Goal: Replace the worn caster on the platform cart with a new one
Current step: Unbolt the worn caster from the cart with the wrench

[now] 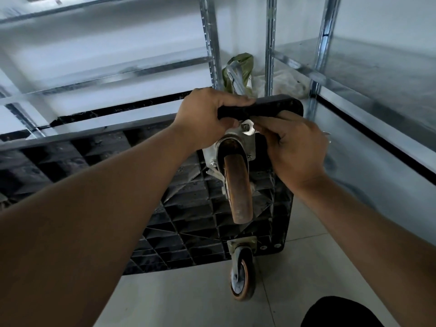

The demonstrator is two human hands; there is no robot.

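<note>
**At the cart's upper edge: a wrench on the caster plate**

Between the two hands, the silver head of a wrench [249, 129] sits on a bolt at the top of a caster's mounting plate. The right hand [295, 147] has its fingers curled round the wrench's handle, which is mostly hidden inside the grip; a metal tip shows just beyond the hand's far side. The left hand [207, 114] grips the upper edge of the platform cart [188, 220], fingers folded over the rim near its rounded corner.

The cart stands tipped up on its side, with its black ribbed underside facing the person. Directly below the hands the upper caster [238, 185], with a brown, stained wheel, juts out from the underside. Further below, near the forearms, a lower caster [243, 277] is mounted at the bottom corner, its wheel hanging over the tiled floor [188, 298].

Beyond the hands stand metal shelving racks [210, 43], with a green bag [239, 69] between the uprights.
</note>
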